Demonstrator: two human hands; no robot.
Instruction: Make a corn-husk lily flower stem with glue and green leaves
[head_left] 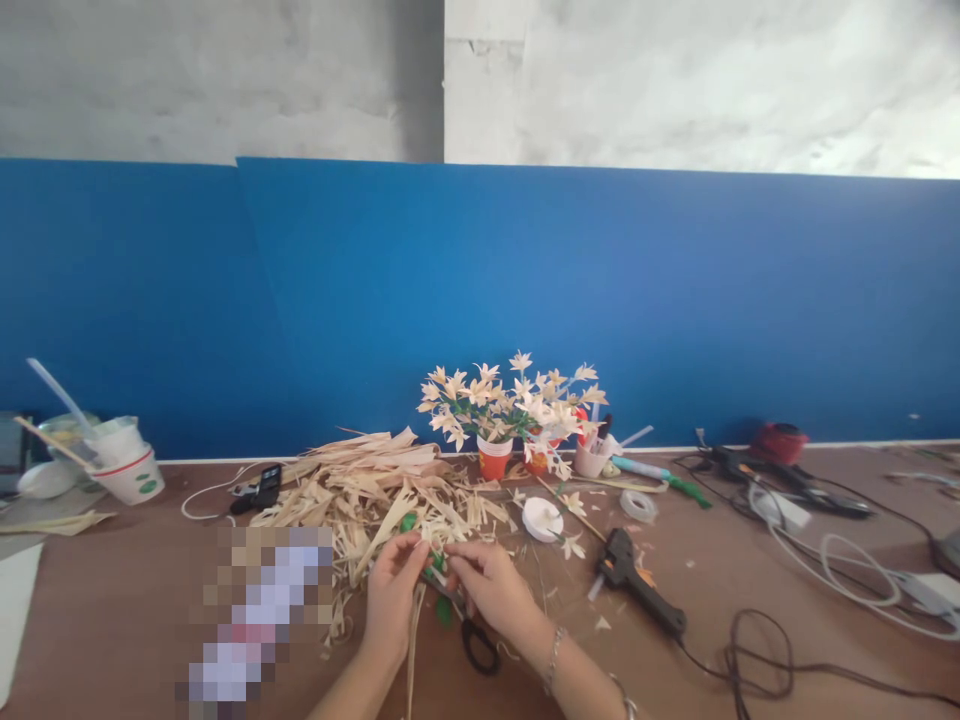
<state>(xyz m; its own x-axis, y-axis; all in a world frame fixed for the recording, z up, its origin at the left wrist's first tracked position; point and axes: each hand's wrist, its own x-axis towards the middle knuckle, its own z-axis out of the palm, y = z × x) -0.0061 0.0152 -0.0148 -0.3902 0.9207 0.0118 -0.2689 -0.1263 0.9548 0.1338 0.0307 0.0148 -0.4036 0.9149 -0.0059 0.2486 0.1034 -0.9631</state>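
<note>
Together, fingertips work at a pale strip [433, 532]

The left hand [392, 580] pinches it; the right hand [495, 592] narrows alongside, its grip unclear. Scissors [480, 645] lie beside the right wrist, a glue gun [641, 585] farther right, potted flowers [495, 458] beyond both.

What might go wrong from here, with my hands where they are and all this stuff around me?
Black-handled scissors lie right by your right hand, blades partly hidden, so a finger might get nicked.
The glue gun rests near loose pale flowers; if it's hot, which I can't tell, it could burn you or scorch them.
Its cord trails across the table, so a snag might drag the gun.
</note>
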